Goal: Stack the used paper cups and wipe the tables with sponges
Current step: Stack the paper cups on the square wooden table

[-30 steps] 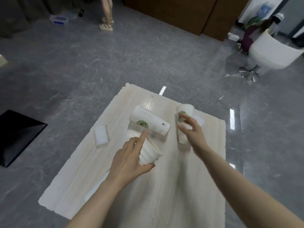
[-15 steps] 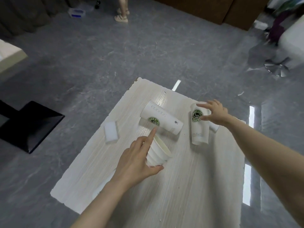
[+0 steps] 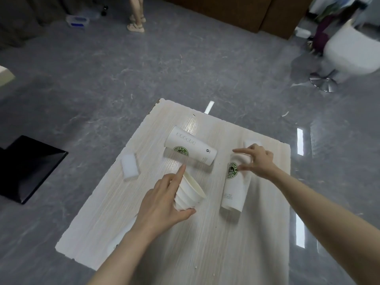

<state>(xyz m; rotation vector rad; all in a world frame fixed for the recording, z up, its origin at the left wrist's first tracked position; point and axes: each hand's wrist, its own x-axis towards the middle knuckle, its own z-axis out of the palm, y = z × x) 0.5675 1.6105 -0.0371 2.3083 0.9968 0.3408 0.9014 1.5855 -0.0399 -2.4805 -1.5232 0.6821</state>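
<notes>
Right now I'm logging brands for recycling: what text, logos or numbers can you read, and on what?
"LIFE", part of a green round logo on the tall white paper cup lying under the right hand; the rest is unreadable.
Green round logo and grey lettering on the other lying white paper cup: too blurred.
Ribbed white cup stack in the left hand: none visible.

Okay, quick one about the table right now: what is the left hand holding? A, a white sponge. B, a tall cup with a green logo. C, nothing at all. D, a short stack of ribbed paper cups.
D: the left hand grips the short stack of ribbed paper cups, tipped on its side on the table, with the index finger stretched along the top.
</notes>
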